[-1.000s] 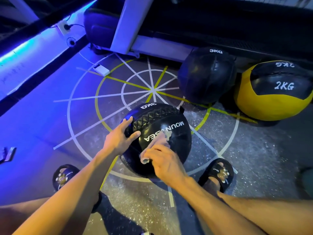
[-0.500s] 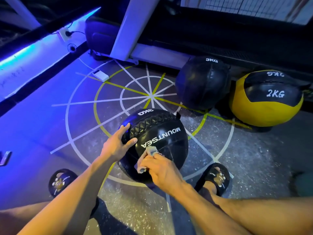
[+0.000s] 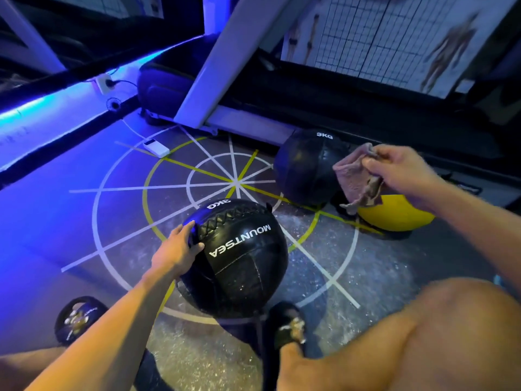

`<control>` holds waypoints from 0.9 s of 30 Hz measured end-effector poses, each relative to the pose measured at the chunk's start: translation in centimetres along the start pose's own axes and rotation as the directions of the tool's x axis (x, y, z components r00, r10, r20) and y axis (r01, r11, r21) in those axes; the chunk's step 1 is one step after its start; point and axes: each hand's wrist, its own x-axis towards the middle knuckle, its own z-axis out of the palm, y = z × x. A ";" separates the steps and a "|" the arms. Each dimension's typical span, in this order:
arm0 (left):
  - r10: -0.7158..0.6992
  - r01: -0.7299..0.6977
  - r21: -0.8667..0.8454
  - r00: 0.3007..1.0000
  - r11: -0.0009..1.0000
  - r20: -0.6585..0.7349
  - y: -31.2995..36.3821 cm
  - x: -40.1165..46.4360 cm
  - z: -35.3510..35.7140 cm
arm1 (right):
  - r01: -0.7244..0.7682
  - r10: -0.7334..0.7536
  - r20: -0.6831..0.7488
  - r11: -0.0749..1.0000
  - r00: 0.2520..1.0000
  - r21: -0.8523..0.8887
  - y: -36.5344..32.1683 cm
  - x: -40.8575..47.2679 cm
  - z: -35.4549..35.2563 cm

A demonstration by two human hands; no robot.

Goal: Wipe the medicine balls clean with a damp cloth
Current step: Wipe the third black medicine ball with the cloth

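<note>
The left hand [image 3: 179, 251] grips the near ball [image 3: 235, 258] on its upper left flank, fingers curled over the stitched seam by a small strap, steadying it on the floor [image 3: 366, 277] between the person's two sandalled feet. This ball is black, marked 3KG and MOUNTSEA, and sits nearest the body.

Beyond it and to the right, against the base of a machine, rests a second black ball [image 3: 306, 167], also marked 3KG. Right again and touching or just beside it lies the yellow ball [image 3: 394, 215], mostly hidden.

The right hand [image 3: 400, 173] is lifted clear of every ball, pinching the cloth [image 3: 356, 179] by its top edge so the rest hangs loose. The cloth hangs in front of the gap between the far black ball and the yellow one, well apart from the near ball.

So the cloth hand is nearer the two far balls than the one being held. A judgement: if the near ball needs more wiping, the hand must come back down and left; otherwise the far black ball lies just left of the cloth.
</note>
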 end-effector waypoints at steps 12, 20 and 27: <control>0.261 -0.254 0.188 0.965 0.949 -0.013 6.0 3.6 0.8 | -0.303 0.305 0.045 0.897 0.951 0.322 11.2 -2.5 14.2; 0.254 -0.260 -0.066 0.963 0.963 -0.085 4.2 5.2 1.6 | 0.379 -0.387 0.135 0.922 0.912 0.079 9.8 -7.2 26.3; 0.249 -0.255 -0.187 0.967 0.949 -0.052 1.4 6.4 1.0 | 0.288 -0.288 0.106 0.957 0.952 0.019 15.0 -2.3 28.4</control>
